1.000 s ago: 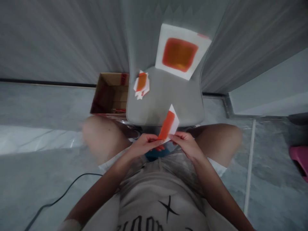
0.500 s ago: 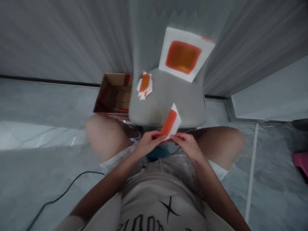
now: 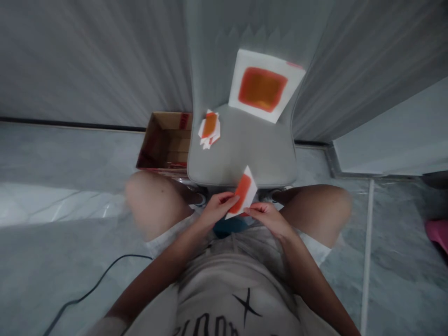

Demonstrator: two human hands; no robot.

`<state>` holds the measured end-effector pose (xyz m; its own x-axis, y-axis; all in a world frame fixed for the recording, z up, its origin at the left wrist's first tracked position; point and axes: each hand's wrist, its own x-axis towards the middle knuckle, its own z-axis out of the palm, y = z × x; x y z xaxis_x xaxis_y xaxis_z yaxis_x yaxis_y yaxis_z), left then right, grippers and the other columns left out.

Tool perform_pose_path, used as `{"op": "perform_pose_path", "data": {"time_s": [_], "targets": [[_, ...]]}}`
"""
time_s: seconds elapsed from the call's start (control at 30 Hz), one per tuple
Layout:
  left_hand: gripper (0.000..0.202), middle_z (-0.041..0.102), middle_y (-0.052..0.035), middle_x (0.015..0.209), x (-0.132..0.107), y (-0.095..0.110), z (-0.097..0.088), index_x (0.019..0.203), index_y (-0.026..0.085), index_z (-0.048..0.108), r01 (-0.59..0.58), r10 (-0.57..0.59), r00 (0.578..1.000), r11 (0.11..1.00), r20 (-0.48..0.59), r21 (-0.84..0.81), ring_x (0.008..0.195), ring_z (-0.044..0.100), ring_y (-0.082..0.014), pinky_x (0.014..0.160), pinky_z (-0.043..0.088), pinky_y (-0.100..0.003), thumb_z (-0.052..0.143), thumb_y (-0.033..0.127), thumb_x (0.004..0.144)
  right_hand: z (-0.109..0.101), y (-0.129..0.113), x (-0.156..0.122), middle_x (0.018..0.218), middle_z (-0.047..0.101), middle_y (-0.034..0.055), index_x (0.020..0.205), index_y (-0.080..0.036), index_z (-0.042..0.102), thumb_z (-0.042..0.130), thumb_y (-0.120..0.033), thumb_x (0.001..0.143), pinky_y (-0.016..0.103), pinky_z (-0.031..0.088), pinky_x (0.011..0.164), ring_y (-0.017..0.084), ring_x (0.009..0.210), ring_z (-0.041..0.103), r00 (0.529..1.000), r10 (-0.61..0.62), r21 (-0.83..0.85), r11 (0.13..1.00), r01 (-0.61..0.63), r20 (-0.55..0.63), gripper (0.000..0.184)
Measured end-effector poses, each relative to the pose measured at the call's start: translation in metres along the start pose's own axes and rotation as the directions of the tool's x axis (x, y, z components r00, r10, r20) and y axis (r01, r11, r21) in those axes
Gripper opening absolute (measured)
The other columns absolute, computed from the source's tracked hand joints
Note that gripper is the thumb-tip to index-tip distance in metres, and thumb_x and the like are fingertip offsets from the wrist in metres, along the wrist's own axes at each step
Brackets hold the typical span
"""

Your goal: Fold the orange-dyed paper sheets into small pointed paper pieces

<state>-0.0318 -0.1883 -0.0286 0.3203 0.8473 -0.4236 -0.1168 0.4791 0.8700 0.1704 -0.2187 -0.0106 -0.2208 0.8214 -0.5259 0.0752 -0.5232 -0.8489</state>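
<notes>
Over my lap, both hands pinch a folded sheet of white paper (image 3: pixel 249 192) with a red-orange panel. My left hand (image 3: pixel 220 206) is closed on its left edge, thumb on the coloured face. At the lower right edge, my right hand (image 3: pixel 269 218) grips the same paper between thumb and fingers. Ahead on the grey chair seat (image 3: pixel 252 154) lies a small pile of folded white and orange paper pieces (image 3: pixel 210 128), at the left. A larger white square sheet (image 3: pixel 263 86) with an orange-brown centre leans against the chair back. The fingers behind the paper are partly hidden.
An open cardboard box (image 3: pixel 164 142) stands on the floor left of the chair. A dark cable (image 3: pixel 94 280) runs over the floor at lower left. Grey curtains (image 3: pixel 94 56) hang behind. Something pink (image 3: pixel 439 235) lies at the right edge.
The folded paper has come down towards my lap and a little left, and more of its lower corner shows between my hands. The whole view has shifted slightly.
</notes>
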Motion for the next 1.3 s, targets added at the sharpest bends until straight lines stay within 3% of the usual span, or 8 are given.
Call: {"op": "perform_pose_path", "data": {"time_s": [0.1,0.2,0.33,0.5,0.63,0.73,0.87,1.3], "targets": [[0.050,0.079,-0.0054,0.090,0.004,-0.002,0.000,0.097,0.016,0.082,0.001,-0.001,1.000,1.000,-0.026,-0.004,0.077,0.067,-0.0166,0.072,0.050,-0.027,0.083,0.062,0.076,0.000,0.003,-0.001,0.076,0.076,0.0035,0.086,-0.021,0.084,0.084,-0.057,0.075,0.030,0.050,0.063,0.016,0.067,0.062,0.999,0.006,-0.023,1.000,-0.005,0.043,0.038],[0.052,0.080,-0.0055,0.089,0.007,-0.006,0.000,0.096,0.016,0.084,0.002,-0.001,0.998,1.000,-0.060,0.023,0.076,0.067,-0.0174,0.072,0.052,-0.028,0.084,0.063,0.074,0.001,0.004,0.004,0.086,0.079,0.0056,0.093,-0.022,0.084,0.084,-0.059,0.074,0.032,0.054,0.069,0.017,0.071,0.065,0.999,-0.015,0.036,0.999,0.016,-0.034,0.042],[0.052,0.079,-0.0052,0.088,0.007,-0.008,0.000,0.096,0.017,0.084,0.029,-0.029,0.997,1.000,-0.075,0.007,0.076,0.068,-0.0177,0.071,0.052,-0.027,0.085,0.063,0.072,0.003,0.002,0.012,0.089,0.079,0.0056,0.087,-0.024,0.083,0.081,-0.064,0.076,0.036,0.058,0.079,0.019,0.079,0.070,0.989,-0.055,0.119,0.990,0.071,-0.139,0.042],[0.050,0.080,-0.0060,0.099,0.007,-0.001,-0.003,0.101,0.018,0.083,-0.042,0.042,0.998,0.999,-0.055,0.010,0.083,0.070,-0.0182,0.077,0.054,-0.028,0.084,0.060,0.076,0.005,-0.003,0.011,0.081,0.077,0.0026,0.081,-0.024,0.082,0.079,-0.060,0.080,0.035,0.058,0.080,0.018,0.075,0.068,0.995,-0.080,0.048,0.995,0.083,-0.067,0.037],[0.048,0.081,-0.0063,0.101,0.008,0.000,-0.004,0.101,0.018,0.084,-0.073,0.071,0.991,0.997,-0.111,-0.018,0.084,0.069,-0.0179,0.078,0.054,-0.028,0.084,0.059,0.076,0.009,-0.005,0.010,0.085,0.078,0.0030,0.085,-0.024,0.083,0.079,-0.058,0.080,0.036,0.059,0.080,0.018,0.076,0.069,0.997,-0.069,0.026,0.997,0.069,-0.023,0.035],[0.046,0.081,-0.0060,0.098,0.009,-0.004,-0.003,0.099,0.018,0.084,-0.064,0.061,0.991,0.998,-0.117,-0.019,0.081,0.068,-0.0174,0.075,0.053,-0.028,0.085,0.058,0.075,0.010,-0.005,0.013,0.098,0.080,0.0048,0.099,-0.025,0.082,0.080,-0.056,0.079,0.037,0.059,0.085,0.020,0.087,0.072,0.986,-0.119,0.073,0.989,0.128,-0.117,0.037],[0.044,0.081,-0.0062,0.096,0.008,-0.007,-0.003,0.096,0.017,0.085,-0.060,0.057,0.992,0.998,-0.113,-0.023,0.080,0.068,-0.0176,0.074,0.052,-0.027,0.087,0.056,0.074,0.007,-0.005,0.018,0.094,0.080,0.0053,0.096,-0.023,0.081,0.078,-0.056,0.080,0.037,0.057,0.083,0.020,0.084,0.070,0.964,-0.170,0.007,0.985,0.175,-0.206,0.037],[0.044,0.082,-0.0065,0.098,0.012,0.007,0.000,0.099,0.021,0.084,-0.170,0.161,0.979,0.984,-0.125,-0.062,0.094,0.074,-0.0213,0.086,0.054,-0.030,0.081,0.061,0.081,0.010,-0.003,0.015,0.085,0.079,0.0030,0.094,-0.023,0.082,0.064,-0.050,0.091,0.031,0.050,0.071,0.019,0.074,0.066,0.969,-0.246,-0.282,0.930,0.236,0.003,0.033]]}}
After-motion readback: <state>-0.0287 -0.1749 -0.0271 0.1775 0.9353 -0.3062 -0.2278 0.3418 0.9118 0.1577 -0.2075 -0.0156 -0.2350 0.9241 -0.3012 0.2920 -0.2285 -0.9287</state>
